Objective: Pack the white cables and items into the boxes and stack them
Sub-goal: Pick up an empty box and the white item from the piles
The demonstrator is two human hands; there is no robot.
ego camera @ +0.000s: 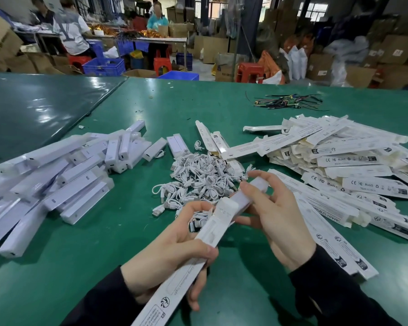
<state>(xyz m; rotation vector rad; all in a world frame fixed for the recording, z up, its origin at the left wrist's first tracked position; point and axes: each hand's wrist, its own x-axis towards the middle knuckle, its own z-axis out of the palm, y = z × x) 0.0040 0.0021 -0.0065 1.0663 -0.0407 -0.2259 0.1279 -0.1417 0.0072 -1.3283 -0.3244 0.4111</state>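
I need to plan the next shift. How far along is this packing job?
Nothing stacked shows. In hand: the left hand grips a box while the right hand slides a white bar into it. Left: bars, cables and boxes lie in piles.

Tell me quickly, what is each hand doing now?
Left hand: grips the long white box.
Right hand: fingers hold the white bar.

Long white box open-ended, tilted, white bar item half inserted. Coiled white cables heaped centre. Loose bar items piled left; flat empty boxes piled right.
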